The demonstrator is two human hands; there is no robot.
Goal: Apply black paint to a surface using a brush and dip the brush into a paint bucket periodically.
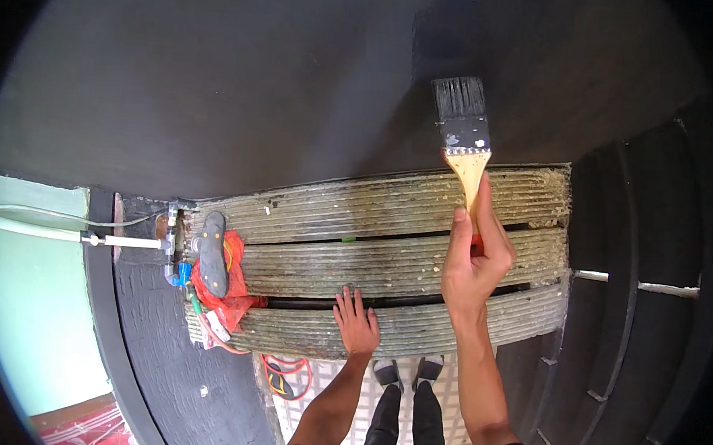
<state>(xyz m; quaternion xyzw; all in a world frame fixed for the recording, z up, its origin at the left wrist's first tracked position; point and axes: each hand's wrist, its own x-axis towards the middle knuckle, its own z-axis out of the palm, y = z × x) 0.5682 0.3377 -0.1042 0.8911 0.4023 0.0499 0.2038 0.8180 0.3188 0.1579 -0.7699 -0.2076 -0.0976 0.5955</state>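
My right hand [479,269] grips the light wooden handle of a flat paintbrush [464,139]. The brush points upward, its bristles dark with paint, and its metal band is coated black with a few pale specks. Behind the bristles stands a dark wall [242,96], with a blacker patch near the brush; whether they touch I cannot tell. Fingers stretched out, my left hand [357,327] lies on the nearest of three weathered, grooved planks [423,331]. Those planks run sideways below the wall, with narrow gaps between them.
At the planks' left end, a grey slipper [214,255] lies over a red plastic bag [236,285]. Beside it are a white pipe [134,242] and a blue fitting [183,274]. A red hose [304,381] and a flip-flop [276,379] rest on the tiled floor [326,414] near my feet.
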